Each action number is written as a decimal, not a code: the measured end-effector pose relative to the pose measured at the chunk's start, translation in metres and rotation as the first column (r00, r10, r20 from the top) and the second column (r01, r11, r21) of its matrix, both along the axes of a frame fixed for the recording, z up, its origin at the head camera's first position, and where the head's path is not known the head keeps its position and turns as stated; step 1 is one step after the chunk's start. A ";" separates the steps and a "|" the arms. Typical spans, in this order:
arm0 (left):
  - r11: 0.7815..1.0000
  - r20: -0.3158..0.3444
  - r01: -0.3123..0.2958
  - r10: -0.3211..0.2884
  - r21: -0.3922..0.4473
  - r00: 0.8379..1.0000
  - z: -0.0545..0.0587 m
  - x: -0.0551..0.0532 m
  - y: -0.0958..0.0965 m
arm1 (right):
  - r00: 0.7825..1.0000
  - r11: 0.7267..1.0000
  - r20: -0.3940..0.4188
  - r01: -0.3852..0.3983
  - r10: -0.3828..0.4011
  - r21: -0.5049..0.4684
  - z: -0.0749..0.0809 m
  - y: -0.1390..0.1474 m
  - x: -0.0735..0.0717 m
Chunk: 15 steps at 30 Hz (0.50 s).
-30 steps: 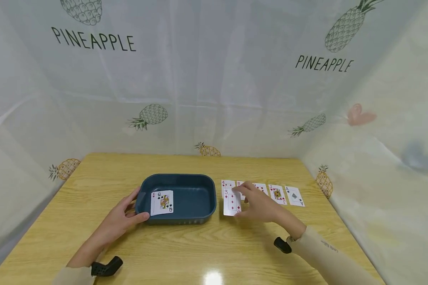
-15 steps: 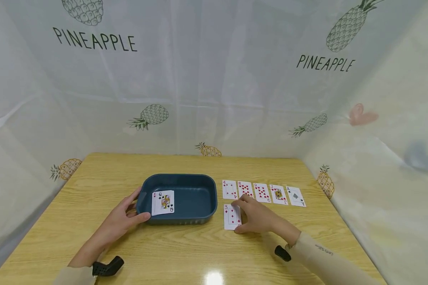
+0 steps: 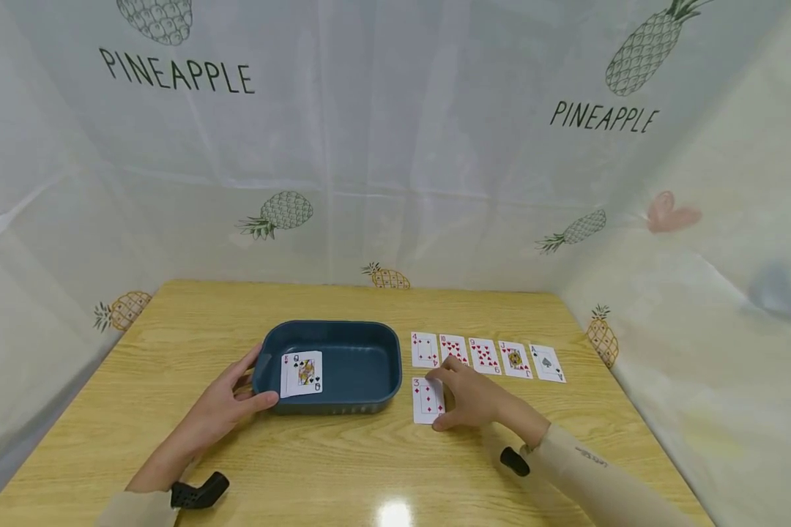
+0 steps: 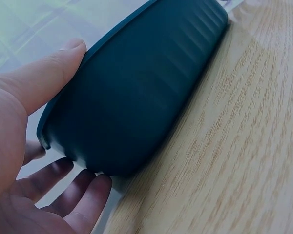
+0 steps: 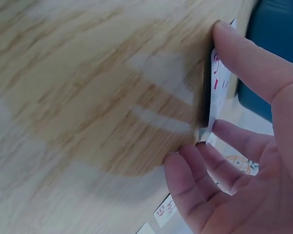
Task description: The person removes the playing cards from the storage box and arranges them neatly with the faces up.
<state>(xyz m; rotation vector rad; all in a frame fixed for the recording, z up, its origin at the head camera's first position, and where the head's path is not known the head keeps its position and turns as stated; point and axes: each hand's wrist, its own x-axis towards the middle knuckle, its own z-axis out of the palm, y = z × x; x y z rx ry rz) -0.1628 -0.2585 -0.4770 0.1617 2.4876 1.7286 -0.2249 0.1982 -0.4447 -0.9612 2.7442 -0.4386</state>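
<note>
My right hand [image 3: 473,397] holds a three of diamonds playing card [image 3: 425,401] by its far and near short edges, fingers at the far edge and thumb at the near one. In the right wrist view a dark shadow runs along the card [image 5: 219,85], close over the tabletop. My left hand [image 3: 219,411] grips the left end of a dark blue tray [image 3: 369,407], with the thumb on its rim and the fingers against the end wall, as the left wrist view shows. Inside the tray, at its left, lies a small overlapping stack topped by a queen of spades [image 3: 308,373].
Several playing cards lie face up in a row right of the tray: a four of diamonds [image 3: 425,350], a ten, a nine [image 3: 484,356], a jack [image 3: 515,359] and an ace of spades [image 3: 547,363]. A patterned curtain [image 3: 395,146] rises behind the wooden table [image 3: 343,468].
My right hand has drawn the three of diamonds toward me, away from the row, uncovering the four. Over the last half second it has stayed nearly still. The left hand keeps its place.
</note>
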 end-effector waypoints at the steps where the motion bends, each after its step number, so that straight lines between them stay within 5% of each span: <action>1: 1.000 0.005 0.001 -0.001 0.000 1.000 0.000 0.000 0.000 | 1.000 1.000 0.005 0.002 -0.002 0.005 0.000 0.000 0.000; 15: 1.000 0.003 -0.002 0.002 0.003 1.000 0.002 0.000 0.002 | 0.999 1.000 0.034 0.024 -0.024 0.002 0.002 -0.001 0.000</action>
